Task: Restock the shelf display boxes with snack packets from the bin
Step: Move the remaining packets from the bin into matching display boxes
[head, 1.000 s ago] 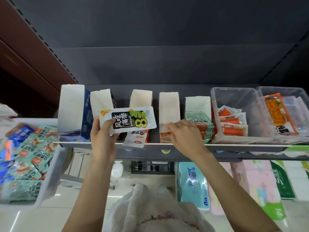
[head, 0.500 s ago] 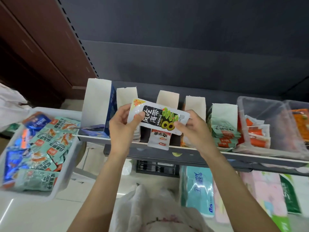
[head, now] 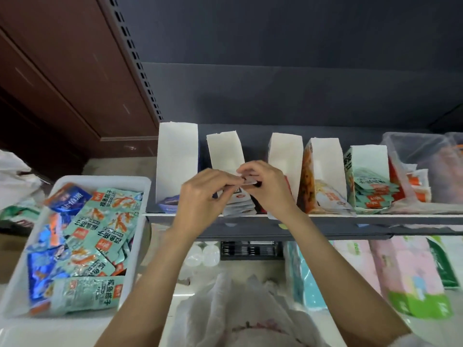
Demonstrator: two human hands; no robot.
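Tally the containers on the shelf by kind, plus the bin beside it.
White cardboard display boxes: 5
Clear plastic tubs: 2, the second cut off at the right edge
White bin of packets, left of the shelf: 1
Total: 8

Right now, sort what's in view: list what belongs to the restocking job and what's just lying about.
Part of the job:
- left hand and right hand, both pinching one snack packet
- white bin of packets
- row of display boxes on the shelf

Just lying about:
- tissue packs below the shelf
- clear tub at the right
- plastic bag
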